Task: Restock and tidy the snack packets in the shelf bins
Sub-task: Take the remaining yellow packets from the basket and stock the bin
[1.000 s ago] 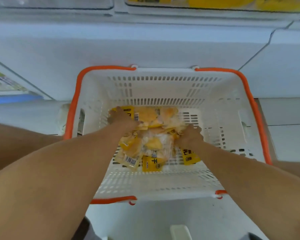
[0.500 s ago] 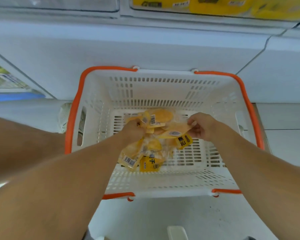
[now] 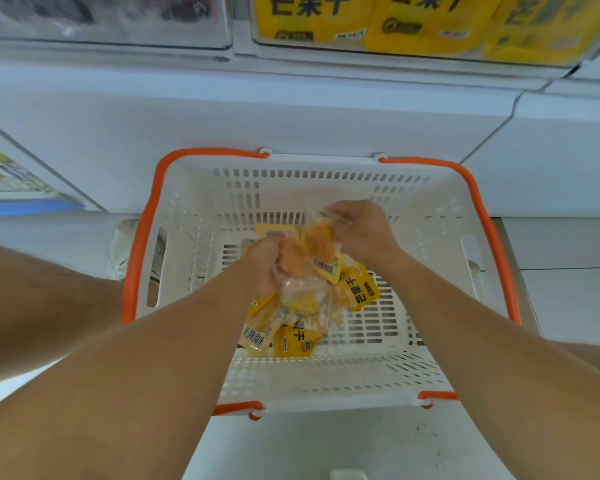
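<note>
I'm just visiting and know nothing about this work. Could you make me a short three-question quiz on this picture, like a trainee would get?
1. True or false: both hands grip snack packets above the basket.
2. Multiple choice: the basket's rim handles are A) blue, B) orange, C) black.
3. Fill in: the shelf bin at the top right holds large packets of the colour ____.

Key
1. True: the left hand and right hand both hold the bunch of yellow packets.
2. B, orange.
3. Yellow.
</note>
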Available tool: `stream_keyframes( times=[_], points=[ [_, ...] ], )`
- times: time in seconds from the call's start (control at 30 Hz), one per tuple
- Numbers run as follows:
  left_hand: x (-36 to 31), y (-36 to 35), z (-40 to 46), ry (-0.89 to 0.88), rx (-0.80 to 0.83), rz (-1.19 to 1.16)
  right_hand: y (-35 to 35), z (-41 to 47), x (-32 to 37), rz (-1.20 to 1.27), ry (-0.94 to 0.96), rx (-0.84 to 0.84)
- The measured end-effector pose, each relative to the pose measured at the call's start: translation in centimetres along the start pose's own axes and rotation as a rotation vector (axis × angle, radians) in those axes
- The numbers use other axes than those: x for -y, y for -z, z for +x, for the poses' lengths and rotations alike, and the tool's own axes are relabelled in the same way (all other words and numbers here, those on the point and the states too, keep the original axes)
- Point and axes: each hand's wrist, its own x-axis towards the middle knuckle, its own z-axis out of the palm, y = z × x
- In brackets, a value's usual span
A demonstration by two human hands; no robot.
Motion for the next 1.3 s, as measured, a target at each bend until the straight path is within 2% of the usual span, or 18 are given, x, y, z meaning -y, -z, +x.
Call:
stream_keyframes(
  times=[0.07,0.17,0.27,0.33,0.4,0.47,0.53,0.57,0.63,0.67,0.77,0.83,0.9,1.0,1.1,1.23,1.3],
  points=[
    [-0.5,0.3,-0.4,0.045,-0.035,-0.107,-1.0,-0.5,-0.3,-0.070,0.130,0.003],
    [-1.6,1.3,-0.2,0.159,-0.100,-0.282,-1.4,-1.0,-0.6,0.114,0.227,-0.068],
    [-2.4,1.8,-0.5,0.238,-0.076,-0.384,-1.6,-0.7,0.4,0.446,0.144,0.031],
    [-2.6,1.6,-0.8,0.210,-0.078,-0.429,-1.9,-0.7,0.8,0.585,0.017,0.093],
    [-2.2,1.5,-1.1,0.192,-0.136,-0.506,-2.2,-0.6,0.3,0.544,-0.061,-0.003],
    [-1.6,1.6,-0.5,0.158,-0.305,-0.543,-2.3,-0.3,-0.7,0.361,-0.090,-0.180],
    [-1.6,1.5,-0.9,0.016,-0.330,-0.384,-1.8,-0.1,-1.0,0.286,-0.161,-0.268],
    [-1.3,1.8,-0.9,-0.055,-0.389,-0.259,-1.4,-0.1,-0.8,0.301,-0.200,-0.250],
    [-0.9,1.7,-0.8,-0.040,-0.328,-0.387,-0.9,-0.3,0.0,0.374,-0.243,-0.137],
    [-0.9,1.4,-0.6,-0.039,-0.303,-0.279,-0.9,-0.4,0.6,0.410,-0.251,-0.061],
    [-0.9,0.1,0.0,-0.097,-0.246,0.263,-1.0,-0.6,2.2,0.463,-0.295,0.091],
    [-0.7,-0.2,-0.7,-0.248,-0.216,0.522,-0.8,0.1,2.2,0.551,-0.370,0.107],
    [-0.6,-0.6,-1.6,-0.426,-0.065,0.728,-0.3,0.5,1.9,0.688,-0.459,0.115],
    [-0.2,-0.1,-0.9,-0.523,0.031,1.026,0.5,1.1,1.2,0.763,-0.519,0.164],
    [-0.4,0.3,-0.5,-0.540,0.088,1.102,1.0,1.2,0.8,0.908,-0.582,0.216],
    [-0.3,0.5,-0.8,-0.638,0.201,1.258,1.6,0.8,0.4,1.256,-0.630,0.292],
    [0.6,0.5,-0.7,-0.668,0.159,1.113,1.7,0.6,0.7,1.322,-0.642,0.339]
  ],
)
